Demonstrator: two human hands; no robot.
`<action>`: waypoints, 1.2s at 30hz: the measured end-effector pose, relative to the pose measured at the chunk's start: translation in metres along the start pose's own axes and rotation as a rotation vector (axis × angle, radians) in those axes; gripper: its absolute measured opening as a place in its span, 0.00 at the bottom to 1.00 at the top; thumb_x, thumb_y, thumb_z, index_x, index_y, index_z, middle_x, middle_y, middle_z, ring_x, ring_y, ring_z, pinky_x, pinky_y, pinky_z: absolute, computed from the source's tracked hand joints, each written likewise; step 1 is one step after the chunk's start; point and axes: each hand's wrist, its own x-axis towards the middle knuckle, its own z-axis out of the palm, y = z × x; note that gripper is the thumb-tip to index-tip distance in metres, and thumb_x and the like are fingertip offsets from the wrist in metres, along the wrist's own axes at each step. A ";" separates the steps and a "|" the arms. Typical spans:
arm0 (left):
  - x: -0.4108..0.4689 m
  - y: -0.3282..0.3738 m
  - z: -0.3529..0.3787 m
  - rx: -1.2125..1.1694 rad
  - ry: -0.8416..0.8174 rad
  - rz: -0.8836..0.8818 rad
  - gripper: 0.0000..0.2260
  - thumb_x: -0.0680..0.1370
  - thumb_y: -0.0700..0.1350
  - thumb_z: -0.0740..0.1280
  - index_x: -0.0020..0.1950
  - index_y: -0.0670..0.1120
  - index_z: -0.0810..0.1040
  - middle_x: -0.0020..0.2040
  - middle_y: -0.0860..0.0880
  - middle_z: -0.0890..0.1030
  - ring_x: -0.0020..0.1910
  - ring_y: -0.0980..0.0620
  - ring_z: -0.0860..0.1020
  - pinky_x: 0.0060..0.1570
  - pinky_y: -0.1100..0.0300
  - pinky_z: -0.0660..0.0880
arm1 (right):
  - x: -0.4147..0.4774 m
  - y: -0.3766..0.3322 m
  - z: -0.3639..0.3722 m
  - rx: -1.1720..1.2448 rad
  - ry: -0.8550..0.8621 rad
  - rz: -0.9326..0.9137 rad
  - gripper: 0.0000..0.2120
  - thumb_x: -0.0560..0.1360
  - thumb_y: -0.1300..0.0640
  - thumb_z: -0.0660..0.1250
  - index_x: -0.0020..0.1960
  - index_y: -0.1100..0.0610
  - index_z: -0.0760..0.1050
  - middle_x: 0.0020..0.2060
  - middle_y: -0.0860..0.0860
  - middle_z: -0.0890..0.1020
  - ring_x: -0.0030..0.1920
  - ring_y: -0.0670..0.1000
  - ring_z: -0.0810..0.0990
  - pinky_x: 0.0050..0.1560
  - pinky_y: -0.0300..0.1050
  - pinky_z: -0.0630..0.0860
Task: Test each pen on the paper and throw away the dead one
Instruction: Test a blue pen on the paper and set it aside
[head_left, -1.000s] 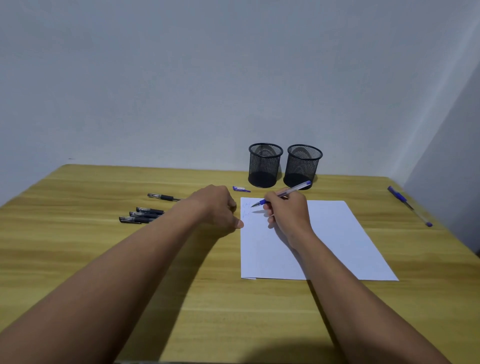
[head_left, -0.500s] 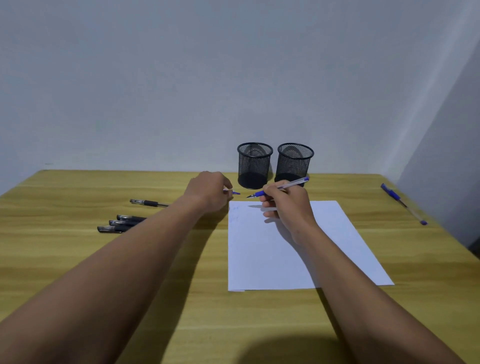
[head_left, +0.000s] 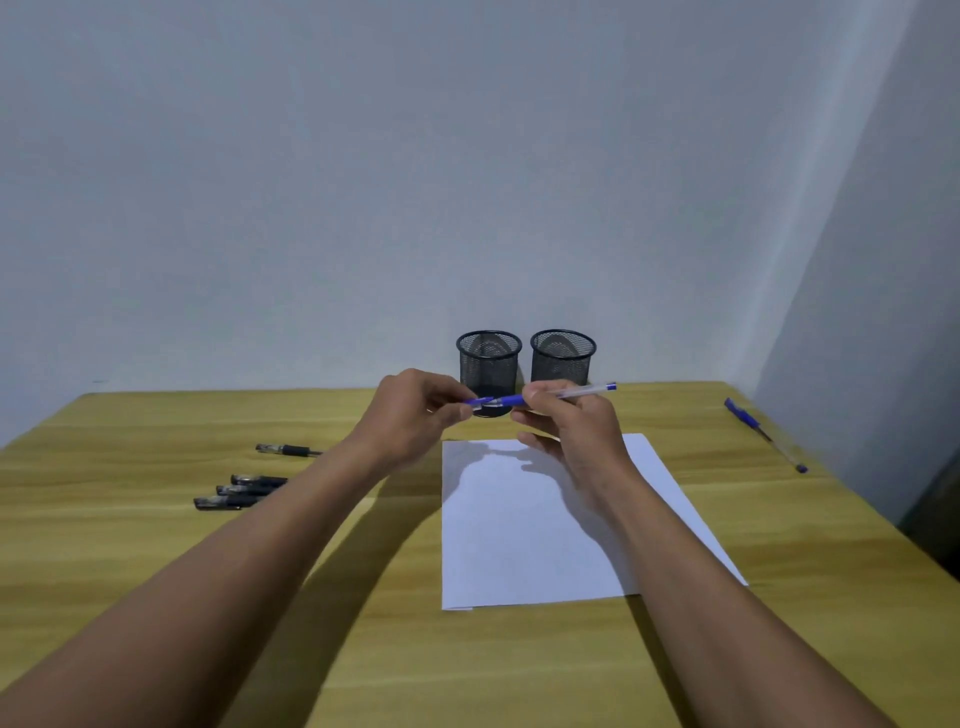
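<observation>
Two black mesh cups (head_left: 489, 358) (head_left: 562, 356) stand side by side at the table's (head_left: 156, 519) far edge, their contents hard to make out. Four black pens (head_left: 287, 450) (head_left: 258, 479) (head_left: 244, 489) (head_left: 223, 502) lie at left, one blue pen (head_left: 761, 433) at far right. Above one white paper (head_left: 524, 525), the right hand (head_left: 569, 426) grips a blue pen (head_left: 550, 396); the left hand (head_left: 415, 415) pinches its cap (head_left: 479, 401) at the tip.

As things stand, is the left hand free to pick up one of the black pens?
Probably not yet: the left hand is pinching the cap end of the blue pen. Nothing blocks the path to the black pens.
</observation>
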 end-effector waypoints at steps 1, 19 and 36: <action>-0.003 0.006 -0.002 -0.017 -0.005 0.008 0.04 0.76 0.45 0.73 0.49 0.52 0.86 0.41 0.53 0.86 0.43 0.54 0.82 0.42 0.68 0.73 | -0.003 -0.004 -0.001 -0.003 -0.014 0.003 0.01 0.78 0.61 0.70 0.48 0.57 0.81 0.39 0.51 0.87 0.42 0.47 0.87 0.43 0.42 0.83; -0.025 0.064 0.011 -0.674 -0.046 -0.150 0.04 0.75 0.34 0.72 0.45 0.42 0.85 0.38 0.45 0.82 0.36 0.53 0.80 0.42 0.65 0.79 | -0.035 -0.034 -0.023 0.104 -0.075 -0.004 0.01 0.77 0.64 0.72 0.46 0.60 0.80 0.38 0.57 0.86 0.39 0.50 0.87 0.45 0.41 0.84; -0.005 0.076 0.035 -0.668 -0.027 -0.146 0.05 0.77 0.33 0.69 0.48 0.39 0.84 0.38 0.45 0.79 0.38 0.50 0.78 0.44 0.63 0.80 | -0.039 -0.070 -0.091 -0.493 0.010 -0.179 0.06 0.73 0.62 0.76 0.40 0.52 0.86 0.33 0.45 0.85 0.38 0.44 0.81 0.41 0.45 0.79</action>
